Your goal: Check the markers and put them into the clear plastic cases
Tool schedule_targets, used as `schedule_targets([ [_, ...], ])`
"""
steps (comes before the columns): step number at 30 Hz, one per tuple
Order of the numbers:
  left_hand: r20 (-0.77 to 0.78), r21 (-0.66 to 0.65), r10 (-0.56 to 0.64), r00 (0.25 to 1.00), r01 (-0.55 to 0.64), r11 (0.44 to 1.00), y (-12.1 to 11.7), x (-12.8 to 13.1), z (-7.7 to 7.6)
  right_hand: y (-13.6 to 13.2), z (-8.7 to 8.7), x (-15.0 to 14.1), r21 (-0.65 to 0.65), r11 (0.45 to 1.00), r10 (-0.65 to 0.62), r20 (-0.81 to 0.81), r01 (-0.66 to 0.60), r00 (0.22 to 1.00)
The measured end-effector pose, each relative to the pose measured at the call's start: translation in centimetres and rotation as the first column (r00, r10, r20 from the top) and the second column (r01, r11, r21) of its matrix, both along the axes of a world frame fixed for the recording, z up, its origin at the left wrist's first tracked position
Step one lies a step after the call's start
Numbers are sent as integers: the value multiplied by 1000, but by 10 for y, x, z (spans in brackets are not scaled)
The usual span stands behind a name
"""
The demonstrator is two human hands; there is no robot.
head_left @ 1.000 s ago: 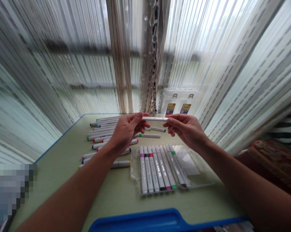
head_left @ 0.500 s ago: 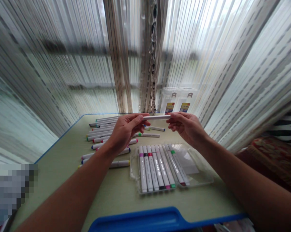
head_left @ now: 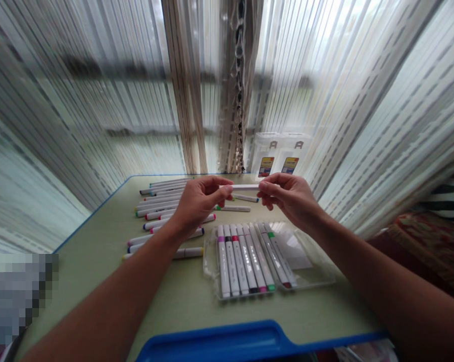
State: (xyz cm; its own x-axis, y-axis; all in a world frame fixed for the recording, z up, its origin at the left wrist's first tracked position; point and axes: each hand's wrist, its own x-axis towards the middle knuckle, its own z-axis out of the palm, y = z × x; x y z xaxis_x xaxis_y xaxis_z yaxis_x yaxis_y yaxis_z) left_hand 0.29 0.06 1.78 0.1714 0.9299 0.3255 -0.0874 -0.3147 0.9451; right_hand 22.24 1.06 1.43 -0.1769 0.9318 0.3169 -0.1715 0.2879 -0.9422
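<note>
A white marker (head_left: 245, 187) is held level above the table between my two hands. My left hand (head_left: 204, 198) pinches its left end, and my right hand (head_left: 287, 196) pinches the right end; the fingers hide both tips. Below them lies an open clear plastic case (head_left: 211, 261), with a row of white markers (head_left: 245, 261) in it. Their bands and ends are purple, black, red, green and pink. Loose markers (head_left: 157, 205) lie in a column on the left, partly behind my left hand and forearm.
Two clear boxes (head_left: 278, 151) with yellow labels stand at the table's back edge, against the string curtain (head_left: 144, 100). The pale green table (head_left: 181, 306) has a blue rim and a blue pen groove (head_left: 219, 342) at the front. Patterned fabric (head_left: 427, 246) is at the right.
My hands have drawn closer together along the marker, so less of it shows between them. Both hands still hold it.
</note>
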Motion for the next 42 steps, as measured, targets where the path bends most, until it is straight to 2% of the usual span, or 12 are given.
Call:
schedule_targets([
  [5, -113, 8, -19, 993, 20, 1000, -3, 5, -1, -5, 0, -5, 71, 997, -16, 181, 4, 983],
  [9, -185, 27, -2, 983, 7, 1000, -8, 9, -1, -9, 1, -8, 146, 987, -108, 314, 64, 943],
  [14, -254, 64, -35, 967, 53, 997, -10, 13, -2, -11, -1, -7, 374, 922, -272, 447, 98, 852],
  [19, -247, 49, -92, 965, 108, 993, -13, 15, 0, -13, -1, -7, 435, 892, -342, 468, 125, 815],
  [23, -222, 46, -105, 969, 117, 992, -12, 16, 0, -13, 0, -7, 393, 911, -313, 467, 122, 827],
  [30, -111, 51, -45, 993, 51, 997, 0, 9, -9, -11, 1, -6, 162, 987, -71, 376, 9, 924],
  [37, 94, -59, 8, 995, -2, 998, 6, 3, -8, -9, 2, -6, 0, 1000, -13, 161, 13, 987],
  [42, 189, -100, 49, 981, -31, 994, 9, -1, -8, -10, 7, -6, -87, 996, 10, 32, -7, 999],
])
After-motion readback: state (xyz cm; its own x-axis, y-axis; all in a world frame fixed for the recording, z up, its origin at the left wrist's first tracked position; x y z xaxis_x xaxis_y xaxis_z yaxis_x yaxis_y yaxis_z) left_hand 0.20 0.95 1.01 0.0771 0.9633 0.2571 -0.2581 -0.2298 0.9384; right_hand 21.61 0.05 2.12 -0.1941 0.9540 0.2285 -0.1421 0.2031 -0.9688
